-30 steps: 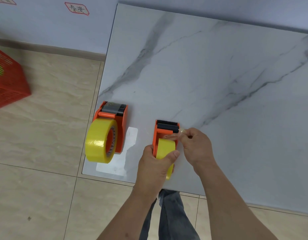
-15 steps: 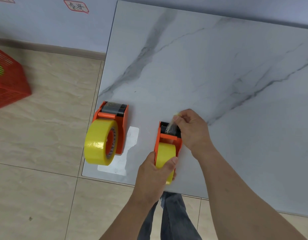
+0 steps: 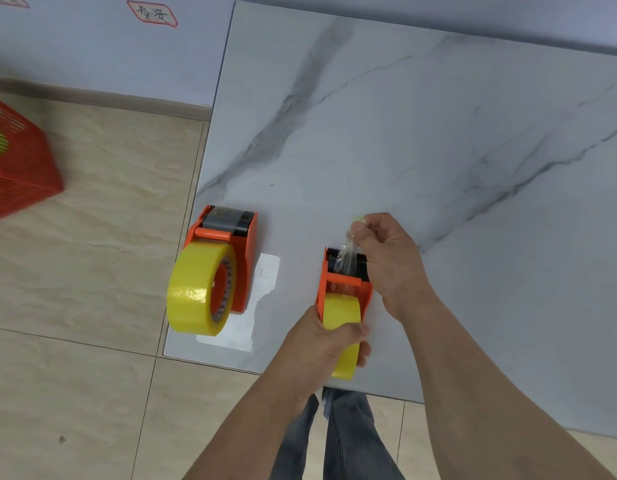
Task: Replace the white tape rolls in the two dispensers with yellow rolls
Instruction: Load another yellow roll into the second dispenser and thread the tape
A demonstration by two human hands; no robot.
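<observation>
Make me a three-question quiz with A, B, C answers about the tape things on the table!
1. Where is the free dispenser?
A. near the table's left edge
B. on the floor
C. in the basket

2. How many yellow rolls are there?
A. one
B. two
C. four

3. What does the right hand do?
A. lies flat
B. pinches the tape end
C. lifts the basket

Answers: 1 A, it sits by the marble table edge; 2 B, one roll per dispenser; 3 B, fingers pull the strip up.

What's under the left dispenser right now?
A white sheet lies flat on the marble table under the left dispenser. The dispenser and its yellow roll cover part of it.
</observation>
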